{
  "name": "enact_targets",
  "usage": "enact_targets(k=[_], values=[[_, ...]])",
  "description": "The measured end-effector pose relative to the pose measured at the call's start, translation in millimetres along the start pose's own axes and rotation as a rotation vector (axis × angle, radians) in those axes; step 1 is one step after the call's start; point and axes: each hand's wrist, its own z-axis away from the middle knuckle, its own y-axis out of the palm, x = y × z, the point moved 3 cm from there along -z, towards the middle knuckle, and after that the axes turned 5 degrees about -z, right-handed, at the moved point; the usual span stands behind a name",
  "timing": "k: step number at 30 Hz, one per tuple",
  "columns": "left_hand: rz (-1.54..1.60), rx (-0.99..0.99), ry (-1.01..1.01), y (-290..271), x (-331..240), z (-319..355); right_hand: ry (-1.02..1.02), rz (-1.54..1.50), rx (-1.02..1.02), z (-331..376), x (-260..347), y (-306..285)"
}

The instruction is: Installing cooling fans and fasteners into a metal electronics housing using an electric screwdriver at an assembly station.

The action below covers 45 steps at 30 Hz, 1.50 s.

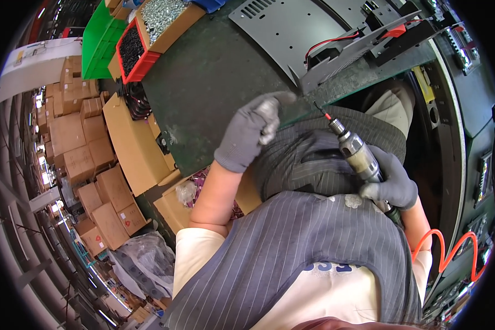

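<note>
My right hand (397,184), in a grey glove, is wrapped round the body of a pneumatic screwdriver (360,157). The tool tilts up and to the left; its thin dark bit points at the table's near edge. My left hand (253,129), gloved too, hovers over that edge left of the bit. Its index finger reaches to the right while the other fingers curl in; what they hold, if anything, is hidden. Just beyond the index fingertip is the near corner of a dark grey metal chassis (291,38), with a red-and-black cable (333,40) along it.
A red bin of black screws (131,50) and a cardboard box of silver screws (162,22) stand at the far left by a green bin (100,44). Cartons (69,129) are stacked on the left. An orange coiled hose (444,242) hangs right of my forearm.
</note>
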Motion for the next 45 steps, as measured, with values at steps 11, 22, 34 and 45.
enact_targets(k=[11, 22, 34, 45], values=[[0.524, 0.007, -0.075, 33, 19, -7, -0.042, 0.002, -0.008, 8, 11, 10], [-0.13, -0.154, 0.064, 52, 4, -11, -0.074, -0.04, 0.13, 17, 4, 5], [-0.481, -0.04, 0.102, 35, -5, -9, -0.141, -0.153, 0.025, 23, 12, 1], [-0.393, -0.31, 0.48, 40, -44, -42, -0.235, -0.117, -0.033, 14, 28, 3]])
